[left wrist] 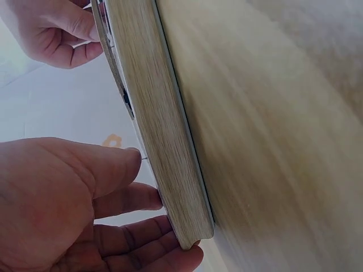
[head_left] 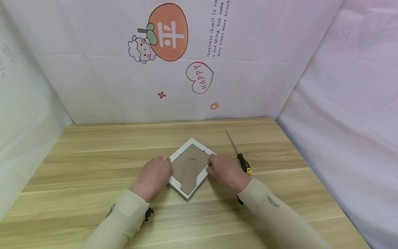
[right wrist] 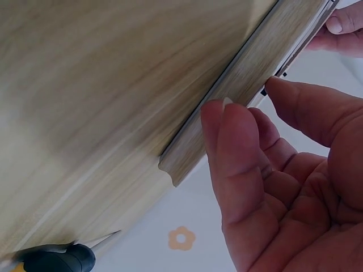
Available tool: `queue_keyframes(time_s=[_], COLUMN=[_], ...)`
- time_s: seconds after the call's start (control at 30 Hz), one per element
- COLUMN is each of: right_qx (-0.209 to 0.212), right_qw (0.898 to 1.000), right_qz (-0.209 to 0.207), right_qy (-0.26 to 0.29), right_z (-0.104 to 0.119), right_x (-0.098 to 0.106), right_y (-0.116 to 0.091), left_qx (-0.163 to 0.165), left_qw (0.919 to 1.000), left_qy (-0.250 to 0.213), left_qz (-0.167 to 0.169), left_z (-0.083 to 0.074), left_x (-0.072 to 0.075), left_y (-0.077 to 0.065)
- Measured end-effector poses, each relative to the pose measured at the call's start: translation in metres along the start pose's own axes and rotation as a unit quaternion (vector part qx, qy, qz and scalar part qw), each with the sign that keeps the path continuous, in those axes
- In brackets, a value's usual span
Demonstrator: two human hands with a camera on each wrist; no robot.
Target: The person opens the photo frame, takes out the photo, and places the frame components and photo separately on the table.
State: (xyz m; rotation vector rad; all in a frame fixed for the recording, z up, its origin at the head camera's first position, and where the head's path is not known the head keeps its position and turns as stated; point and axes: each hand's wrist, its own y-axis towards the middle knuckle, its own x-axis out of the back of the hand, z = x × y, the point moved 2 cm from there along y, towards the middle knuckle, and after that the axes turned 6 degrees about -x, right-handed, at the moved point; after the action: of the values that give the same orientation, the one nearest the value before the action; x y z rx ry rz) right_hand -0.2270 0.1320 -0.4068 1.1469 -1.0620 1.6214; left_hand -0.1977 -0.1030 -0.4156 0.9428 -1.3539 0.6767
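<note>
A white picture frame (head_left: 200, 179) lies back side up on the table, turned so one corner points toward me. Its brown backing board (head_left: 179, 165) is seated in it, and a hinged stand (head_left: 189, 174) lies flat over the board. At the frame's left corner, my left hand (head_left: 153, 175) grips the rim, thumb at the back edge, fingers along the side (left wrist: 159, 124). My right hand (head_left: 227, 170) holds the right corner, its thumb at the back edge and fingertips against the outer side (right wrist: 244, 73). Small dark tabs show along the board's edge.
To the right of the frame lies a screwdriver (head_left: 244, 163) with a black and yellow handle, its shaft pointing away. The wood-grain table (head_left: 93, 148) is bordered by white printed cloth (head_left: 102, 86) at the back and sides.
</note>
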Motion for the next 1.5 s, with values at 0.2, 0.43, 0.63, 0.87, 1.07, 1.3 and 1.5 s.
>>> queue_keyframes(time_s=[0.2, 0.43, 0.63, 0.87, 1.07, 1.3, 1.5], right_qx=[-0.003, 0.001, -0.004, -0.002, -0.002, 0.002, -0.003], right_qw=[1.000, 1.000, 1.000, 1.000, 1.000, 1.000, 1.000], right_qz=[0.001, -0.002, -0.002, -0.014, -0.025, -0.028, -0.025], right_qy=[-0.003, -0.001, 0.006, -0.001, -0.017, -0.012, -0.011], right_z=[0.000, -0.001, -0.001, -0.001, -0.001, -0.002, -0.002], right_x=[0.000, 0.001, 0.001, 0.000, 0.000, 0.000, -0.002], right_y=[0.003, 0.007, 0.010, 0.014, 0.019, 0.022, 0.026], left_qx=[0.013, 0.022, 0.025, 0.038, 0.043, 0.039, 0.036], left_qw=[0.9999, 0.9997, 0.9997, 0.9991, 0.9988, 0.9988, 0.9988], left_qy=[-0.004, -0.007, 0.000, -0.016, -0.024, -0.022, -0.026], left_qz=[0.006, 0.005, 0.003, 0.006, 0.002, -0.018, -0.022], left_z=[-0.001, -0.003, -0.005, -0.007, -0.010, -0.013, -0.015], left_x=[0.000, 0.001, 0.000, 0.001, 0.002, 0.000, 0.000], left_y=[-0.001, -0.002, -0.004, -0.005, -0.008, -0.011, -0.013])
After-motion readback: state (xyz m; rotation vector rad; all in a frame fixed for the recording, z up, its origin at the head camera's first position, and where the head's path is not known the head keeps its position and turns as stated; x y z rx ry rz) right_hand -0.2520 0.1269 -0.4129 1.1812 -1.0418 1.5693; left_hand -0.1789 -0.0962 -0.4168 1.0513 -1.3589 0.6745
